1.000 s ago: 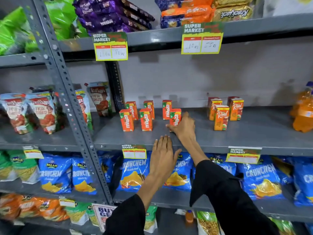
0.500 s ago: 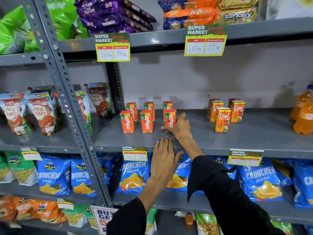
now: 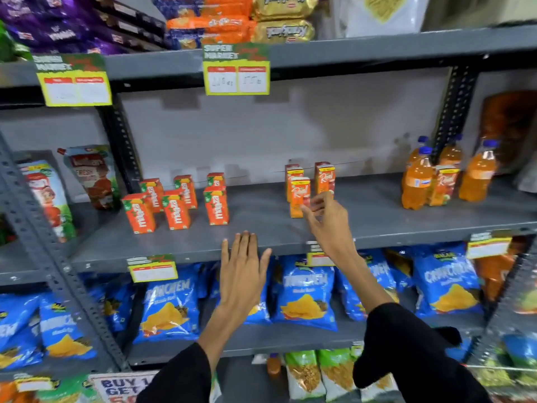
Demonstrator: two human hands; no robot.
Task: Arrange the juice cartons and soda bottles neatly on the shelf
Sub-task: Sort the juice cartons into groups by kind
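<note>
Spanning the whole view, a grey metal shelf carrying the drinks at mid height, with blue snack bags packed on the level below and yellow price tags clipped to the edge above. Standing at the right end of that shelf, three orange soda bottles with blue caps, upright and close together, one Real carton wedged between them. Grouped at the left, six red-orange Maaza cartons in two rows of three, all upright, slightly uneven in spacing. Set apart in the middle, three more Real cartons, two behind and one in front. Reaching toward that front carton, the right hand, thumb and fingers apart and loosely curled, fingertips just beside the carton's lower right edge; touching or not, cannot tell through the blur. Hovering lower at the shelf's front lip, the left hand, flat, palm away, fingers straight and slightly spread, holding nothing. Covering both forearms, black sleeves.
</note>
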